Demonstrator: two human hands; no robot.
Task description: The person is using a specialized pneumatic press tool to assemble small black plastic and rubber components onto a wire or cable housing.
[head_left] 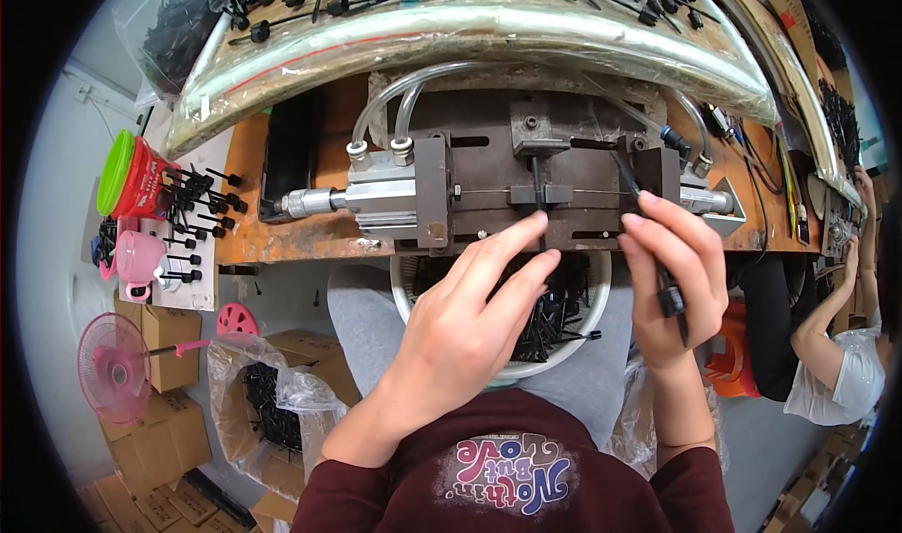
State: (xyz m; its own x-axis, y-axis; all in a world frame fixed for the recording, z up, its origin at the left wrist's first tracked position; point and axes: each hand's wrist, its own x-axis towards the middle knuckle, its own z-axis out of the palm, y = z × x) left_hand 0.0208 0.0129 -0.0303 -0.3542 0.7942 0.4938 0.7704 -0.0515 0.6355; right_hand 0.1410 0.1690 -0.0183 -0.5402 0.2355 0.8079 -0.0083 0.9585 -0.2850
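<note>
My right hand is closed round a thin black rod with a ribbed knob. The rod's slim end points up past the fingertips, over the right part of the dark metal fixture. Stretched out with its fingers apart, my left hand has its fingertips at the near end of another black rod. That rod stands in the middle of the fixture, between small metal blocks. Below the fixture, a white round basket on my lap holds many black rods, partly hidden by my left hand.
Air cylinders with clear hoses flank the fixture. Behind it, a plastic-wrapped tray edge bears heaped black parts. A red bucket, pink cup and pink fan are left. Another person's arm is far right.
</note>
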